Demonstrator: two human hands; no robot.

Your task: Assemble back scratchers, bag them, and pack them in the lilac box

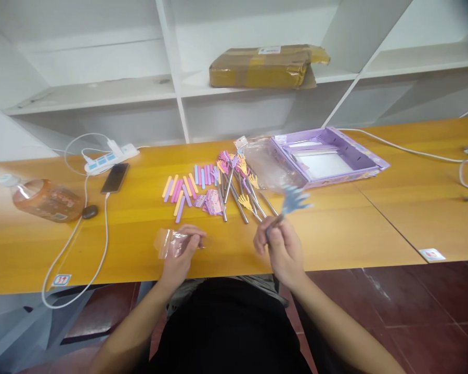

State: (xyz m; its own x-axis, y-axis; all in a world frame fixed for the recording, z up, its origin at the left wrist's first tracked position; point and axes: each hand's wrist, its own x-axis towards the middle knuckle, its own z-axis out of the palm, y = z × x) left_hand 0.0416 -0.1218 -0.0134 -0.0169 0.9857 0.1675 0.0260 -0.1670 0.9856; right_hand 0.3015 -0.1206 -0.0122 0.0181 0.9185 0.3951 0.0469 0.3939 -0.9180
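My left hand (182,255) is closed on a small clear plastic bag (167,243) just above the table's front part. In my right hand (283,246) is a blue hand-shaped back scratcher (295,199), its head tilted up and to the right; the shaft is mostly hidden by my fingers. Beyond my hands lies a pile of back scratchers (234,179) with metal rods and pink, yellow and purple hand-shaped heads. Left of the pile are several coloured grip sleeves (179,191) in yellow, pink, purple and blue. Small printed cards (213,202) lie between them.
A purple open box (327,176) stands at the back right, with clear plastic wrapping (267,161) beside it. At left are a bottle (47,200), a phone (115,177), a power strip (111,158) and looping white cables. A taped carton (261,67) sits on the shelf.
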